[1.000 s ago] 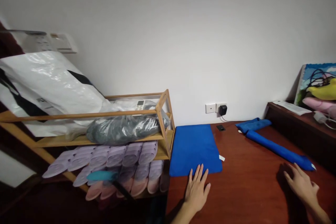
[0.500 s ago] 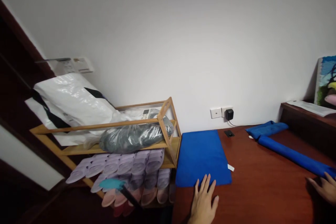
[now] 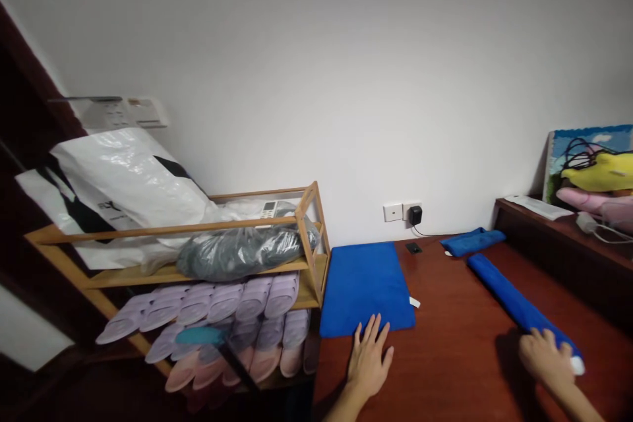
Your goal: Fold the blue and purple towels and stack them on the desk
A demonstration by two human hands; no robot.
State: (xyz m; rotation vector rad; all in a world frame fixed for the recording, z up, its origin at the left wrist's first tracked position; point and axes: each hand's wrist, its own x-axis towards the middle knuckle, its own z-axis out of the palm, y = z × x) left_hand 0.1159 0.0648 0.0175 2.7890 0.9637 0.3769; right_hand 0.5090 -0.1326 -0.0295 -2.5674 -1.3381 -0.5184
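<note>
A flat, folded blue towel (image 3: 363, 287) with a white tag lies along the left side of the reddish-brown desk (image 3: 445, 369). My left hand (image 3: 370, 356) rests on its near edge, palm down with the fingers spread. To the right, a blue towel rolled into a long tube (image 3: 509, 293) slants across the desk. My right hand (image 3: 546, 357) is on its near end, fingers curled down around it; the fingertips are partly hidden. A white tag shows at that end. Behind the roll lies a smaller folded blue cloth (image 3: 472, 242), close to the wall.
Left of the desk stands a wooden rack (image 3: 316, 244) with rows of slippers (image 3: 212, 306), a white bag (image 3: 128, 178) and a dark plastic-wrapped bundle (image 3: 247, 250). A black plug (image 3: 414, 215) sits in the wall socket. A raised shelf (image 3: 539, 250) borders the right side, holding a yellow plush (image 3: 601, 173).
My right hand has moved onto the near end of the rolled towel. The roll has swung nearer to me and apart from the small cloth. My view has turned right; my left hand stays on the flat towel.
</note>
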